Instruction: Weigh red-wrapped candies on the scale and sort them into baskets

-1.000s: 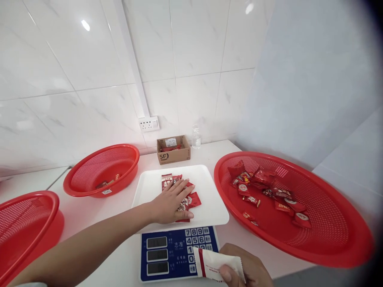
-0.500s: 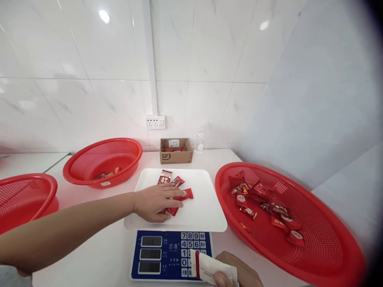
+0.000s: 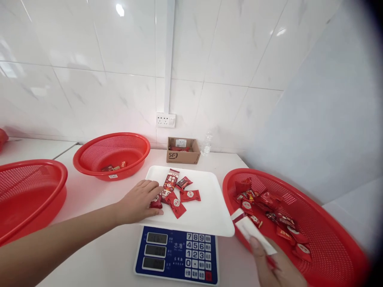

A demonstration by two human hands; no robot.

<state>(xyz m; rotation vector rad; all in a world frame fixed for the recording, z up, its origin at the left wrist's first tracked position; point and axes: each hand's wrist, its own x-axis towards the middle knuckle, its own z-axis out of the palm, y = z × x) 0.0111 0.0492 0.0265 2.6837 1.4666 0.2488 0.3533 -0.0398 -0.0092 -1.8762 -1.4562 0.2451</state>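
My left hand [image 3: 140, 202] is at the left side of the white weighing tray [image 3: 206, 217], its fingers closed around a dark red wrapped candy [image 3: 156, 201]. Beside it on the tray lie a long red-and-white packet [image 3: 170, 184], a dark wrapped candy [image 3: 183, 183] and red wrapped candies [image 3: 190, 195]. Low on the right, my right hand [image 3: 277, 259] pinches a white packet [image 3: 253, 232] with a dark red stripe, held over the near rim of the right basket. Something red shows under that packet, partly hidden by the fingers.
The scale's blue keypad panel [image 3: 176, 255] faces me below the tray. A red basket [image 3: 338, 223] with several wrapped candies stands at right. Two more red baskets [image 3: 85, 163] are at left. A cardboard box [image 3: 183, 158] and a clear bottle [image 3: 206, 144] stand by the wall.
My left hand has drawn back to the tray's left side, uncovering the packets. My right hand has moved right with the white packet, off the keypad. The view has shifted slightly left.
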